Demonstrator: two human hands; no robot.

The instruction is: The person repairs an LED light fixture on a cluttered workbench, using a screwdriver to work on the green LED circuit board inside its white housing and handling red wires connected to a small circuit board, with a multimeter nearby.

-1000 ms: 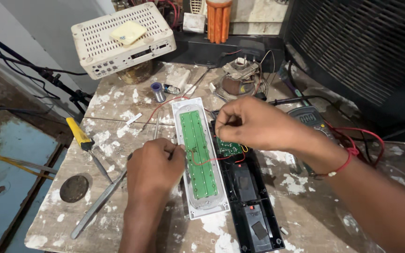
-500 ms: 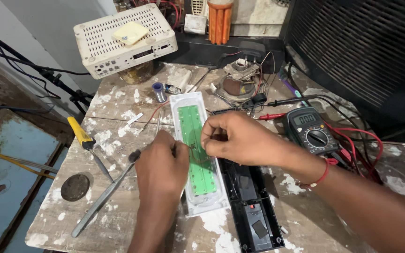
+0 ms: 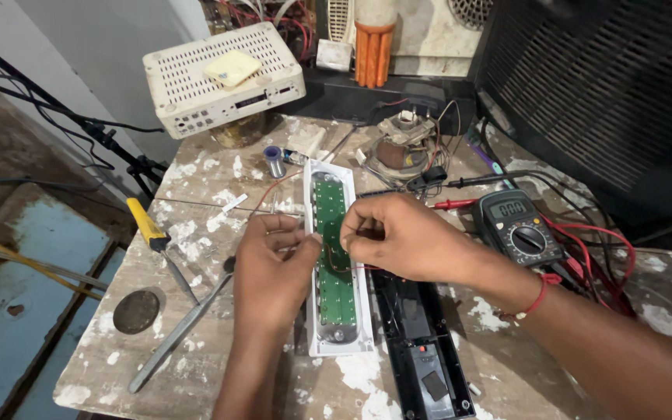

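Note:
A long white lamp housing (image 3: 339, 341) lies lengthwise on the paint-stained table (image 3: 219, 175), with a green LED circuit board (image 3: 336, 288) inside it. My left hand (image 3: 274, 268) rests at the housing's left edge, fingers curled against it. My right hand (image 3: 398, 237) sits over the middle of the board, fingertips pinched on thin wires (image 3: 334, 263) there. A black cover part (image 3: 421, 342) lies beside the housing on the right.
A digital multimeter (image 3: 516, 227) with red and black leads sits to the right. A white perforated box (image 3: 223, 78) stands at the back. A yellow-handled screwdriver (image 3: 157, 237), metal tweezers (image 3: 176, 334), a solder spool (image 3: 274, 161) and a small transformer (image 3: 402, 148) lie around.
My right hand has moved left from the housing's right side onto the middle of the board. The left hand stayed at the left edge. The multimeter has become visible.

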